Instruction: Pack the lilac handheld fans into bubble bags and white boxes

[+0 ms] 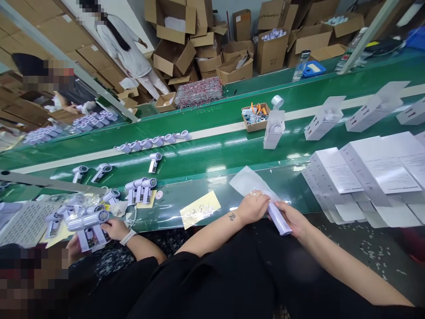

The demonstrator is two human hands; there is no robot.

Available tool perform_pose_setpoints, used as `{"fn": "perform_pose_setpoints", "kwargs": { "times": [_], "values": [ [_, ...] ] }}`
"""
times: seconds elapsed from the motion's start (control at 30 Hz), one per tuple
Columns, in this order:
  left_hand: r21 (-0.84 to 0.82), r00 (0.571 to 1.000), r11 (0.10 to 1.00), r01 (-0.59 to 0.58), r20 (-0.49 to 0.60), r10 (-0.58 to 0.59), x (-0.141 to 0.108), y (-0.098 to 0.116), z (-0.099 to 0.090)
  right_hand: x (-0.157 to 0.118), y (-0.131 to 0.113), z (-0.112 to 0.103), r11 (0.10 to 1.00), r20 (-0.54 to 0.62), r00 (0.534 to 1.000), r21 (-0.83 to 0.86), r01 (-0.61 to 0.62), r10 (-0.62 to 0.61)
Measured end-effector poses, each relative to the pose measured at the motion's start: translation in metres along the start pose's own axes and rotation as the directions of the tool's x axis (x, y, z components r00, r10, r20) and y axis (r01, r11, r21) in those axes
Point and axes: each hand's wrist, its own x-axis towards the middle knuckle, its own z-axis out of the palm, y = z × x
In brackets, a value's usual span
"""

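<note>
Left hand [255, 207] closed on the pale sleeve [245, 179] — exact pinch hidden by its own fingers. Right hand [295, 218] in a narrow hold on the side of the lilac cylinder [279, 220], which sits between both hands, bare end below the grip. Sleeve's loose end spreads beyond the left hand. Judgement: steady right hold, light left pinch — hard tugging could bunch or tear the sleeve.

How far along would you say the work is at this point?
The open box on the belt holds an item, so that one looks mostly done. In hand is a device, the right hand on it and the left hand at its sleeve. The bare devices in a row seem left.
</note>
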Motion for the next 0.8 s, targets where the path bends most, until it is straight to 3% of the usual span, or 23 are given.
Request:
{"fn": "perform_pose_setpoints", "kwargs": {
  "times": [0.1, 0.2, 0.27, 0.3, 0.37, 0.47, 0.57, 0.6, 0.67, 0.73, 0.8],
  "values": [
    [-0.237, 0.971, 0.944, 0.230, 0.117, -0.207, 0.006, 0.002, -0.004, -0.004, -0.002, -0.012, 0.994, -0.019, 1.000, -0.108, -0.024, 0.022],
    [-0.436, 0.860, 0.742, 0.508, 0.292, -0.418, 0.009, 0.006, -0.009, -0.017, -0.008, -0.018, 0.949, 0.006, 0.997, -0.306, 0.079, -0.081],
    [-0.563, 0.773, 0.538, 0.627, 0.369, -0.516, 0.014, 0.011, -0.015, -0.032, -0.018, -0.018, 0.844, 0.023, 0.967, -0.484, 0.232, -0.253],
    [-0.621, 0.752, 0.453, 0.640, 0.385, -0.535, 0.017, 0.014, -0.019, -0.041, -0.024, -0.017, 0.765, 0.054, 0.939, -0.566, 0.309, -0.339],
    [-0.711, 0.760, 0.364, 0.602, 0.368, -0.536, 0.022, 0.017, -0.032, -0.059, -0.039, -0.013, 0.608, 0.145, 0.882, -0.674, 0.420, -0.449],
    [-0.796, 0.831, 0.378, 0.473, 0.261, -0.491, 0.028, 0.016, -0.058, -0.079, -0.056, -0.006, 0.610, 0.229, 0.833, -0.588, 0.531, -0.505],
    [-0.796, 0.953, 0.538, 0.278, 0.156, -0.261, 0.033, 0.016, -0.073, -0.080, -0.059, 0.009, 0.656, 0.321, 0.734, -0.329, 0.679, -0.599],
    [-0.762, 0.974, 0.607, 0.224, 0.169, -0.148, 0.034, 0.017, -0.072, -0.076, -0.056, 0.015, 0.660, 0.348, 0.701, -0.249, 0.709, -0.622],
    [-0.676, 0.969, 0.715, 0.180, 0.246, -0.012, 0.035, 0.022, -0.061, -0.068, -0.048, 0.025, 0.682, 0.355, 0.677, -0.132, 0.720, -0.645],
    [-0.628, 0.963, 0.743, 0.233, 0.257, -0.085, 0.034, 0.026, -0.042, -0.060, -0.039, 0.024, 0.706, 0.261, 0.692, -0.051, 0.706, -0.673],
    [-0.660, 0.948, 0.684, 0.312, 0.168, -0.272, 0.033, 0.024, -0.025, -0.056, -0.034, 0.005, 0.696, -0.001, 0.696, -0.006, 0.718, -0.718]
  ]
}}
